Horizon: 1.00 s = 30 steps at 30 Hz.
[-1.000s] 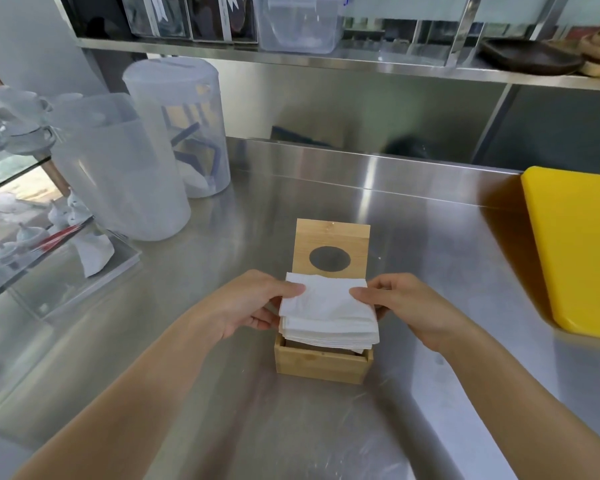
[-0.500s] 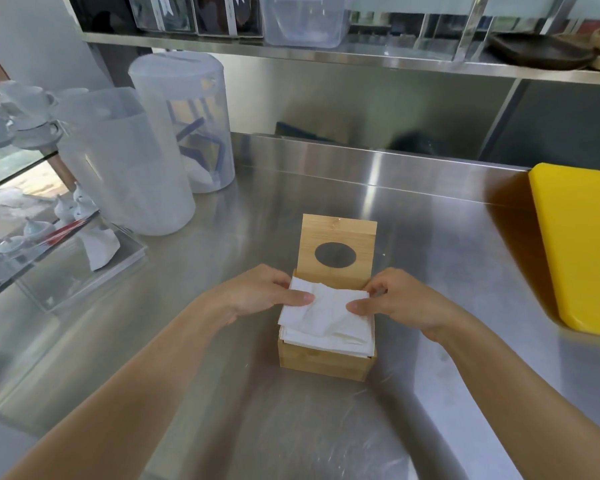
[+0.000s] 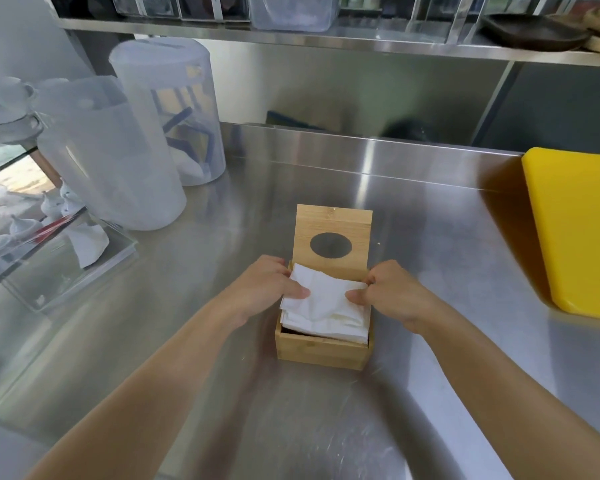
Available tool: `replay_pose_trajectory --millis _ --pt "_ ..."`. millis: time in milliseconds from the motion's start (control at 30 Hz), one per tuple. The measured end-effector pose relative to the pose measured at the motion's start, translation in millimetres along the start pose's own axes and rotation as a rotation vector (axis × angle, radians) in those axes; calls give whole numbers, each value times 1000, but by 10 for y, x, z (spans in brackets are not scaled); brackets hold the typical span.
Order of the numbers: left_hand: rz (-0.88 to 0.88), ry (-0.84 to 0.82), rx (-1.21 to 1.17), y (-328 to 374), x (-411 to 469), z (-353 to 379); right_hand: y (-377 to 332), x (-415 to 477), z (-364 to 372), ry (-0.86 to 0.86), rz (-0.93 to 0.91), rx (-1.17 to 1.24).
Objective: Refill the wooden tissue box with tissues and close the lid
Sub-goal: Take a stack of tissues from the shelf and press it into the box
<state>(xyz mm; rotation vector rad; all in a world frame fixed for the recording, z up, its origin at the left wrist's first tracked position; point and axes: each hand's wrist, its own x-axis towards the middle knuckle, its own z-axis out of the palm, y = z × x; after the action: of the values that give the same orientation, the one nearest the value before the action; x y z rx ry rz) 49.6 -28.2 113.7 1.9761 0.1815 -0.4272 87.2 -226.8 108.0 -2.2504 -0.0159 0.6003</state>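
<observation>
A small wooden tissue box [image 3: 321, 349] stands on the steel counter, its hinged lid [image 3: 333, 223] upright at the back with an oval hole in it. A stack of white tissues [image 3: 324, 311] sits in the box, its top above the rim and its top sheet crumpled. My left hand [image 3: 269, 289] grips the stack's left side, thumb pressing on top. My right hand [image 3: 392, 294] grips the right side the same way. The box's inside below the stack is hidden.
Two tall translucent plastic containers [image 3: 115, 157] stand at the left rear. A glass shelf [image 3: 66, 268] with cups lies at the far left. A yellow cutting board [image 3: 579, 230] lies at the right. A steel shelf [image 3: 326, 39] with bins runs overhead.
Both hands have pushed the tissue stack down from above the box into it. The thumbs have slid inward over the top sheet, which now looks crumpled.
</observation>
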Motion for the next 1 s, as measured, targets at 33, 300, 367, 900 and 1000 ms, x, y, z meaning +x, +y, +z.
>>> replay_pose_trajectory --millis 33,300,367,900,1000 --pt "-9 33 41 -10 14 14 -9 6 12 4 -9 -12" --pt "-62 74 593 83 37 74 -33 64 55 -54 -10 -206" --pt "-44 65 647 91 29 99 -62 46 73 -43 -13 -264" --pt "-148 -5 701 -84 -3 302 69 58 324 -13 15 -424" --pt "-128 66 764 -101 5 345 87 58 333 7 8 -453"
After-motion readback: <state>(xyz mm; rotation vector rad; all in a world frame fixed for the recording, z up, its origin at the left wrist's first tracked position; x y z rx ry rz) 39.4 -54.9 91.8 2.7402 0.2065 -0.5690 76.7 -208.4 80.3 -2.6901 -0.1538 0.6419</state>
